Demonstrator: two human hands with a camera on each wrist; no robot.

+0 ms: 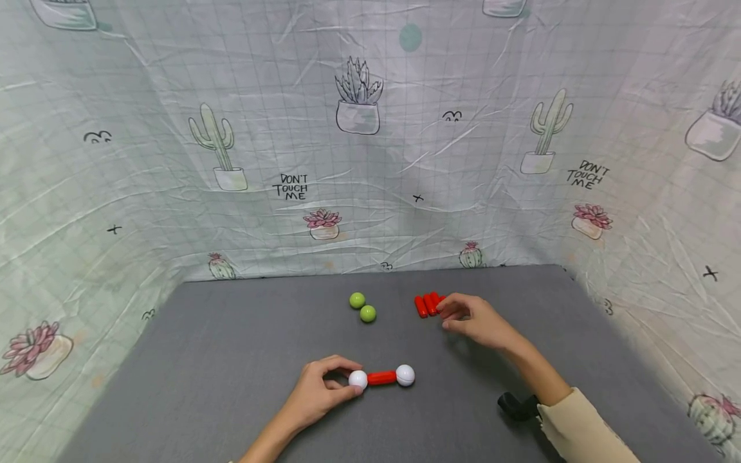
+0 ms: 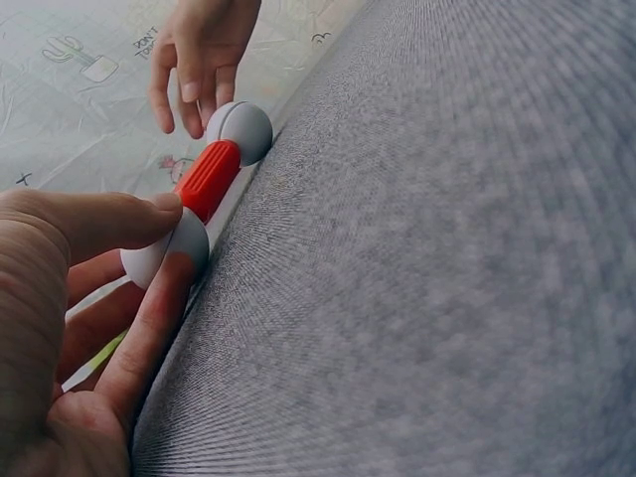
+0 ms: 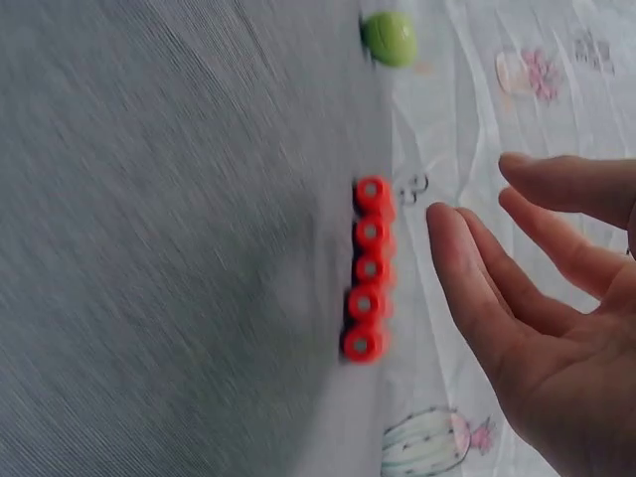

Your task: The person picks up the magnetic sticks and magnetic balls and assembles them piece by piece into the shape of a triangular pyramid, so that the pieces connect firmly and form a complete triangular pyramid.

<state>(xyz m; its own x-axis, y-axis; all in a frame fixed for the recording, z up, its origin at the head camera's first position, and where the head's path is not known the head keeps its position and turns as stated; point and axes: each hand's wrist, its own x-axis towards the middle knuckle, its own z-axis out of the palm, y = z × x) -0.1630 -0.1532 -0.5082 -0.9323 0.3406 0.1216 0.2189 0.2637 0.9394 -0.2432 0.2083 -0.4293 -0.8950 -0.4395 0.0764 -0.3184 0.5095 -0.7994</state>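
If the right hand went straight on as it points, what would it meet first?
Most likely the row of red sticks, by the fingertips of the right hand in the head view. The hand's height above the table is unclear, so it might pass over them.

Pale cloth backdrop (image 1: 266, 96) hangs behind & at both sides of gray tabletop (image 1: 243, 334), w/ faint grid lines & lots of creases. Prints incl. potted cacti (image 1: 214, 132), pink succulents (image 1: 323, 222), "DON'T TOUCH ME" lettering (image 1: 291, 188) & sm. teal dot (image 1: 410, 38) up top. Tabletop's back edge runs approx. straight along cloth. Light's soft, w/o hard shadows on cloth.
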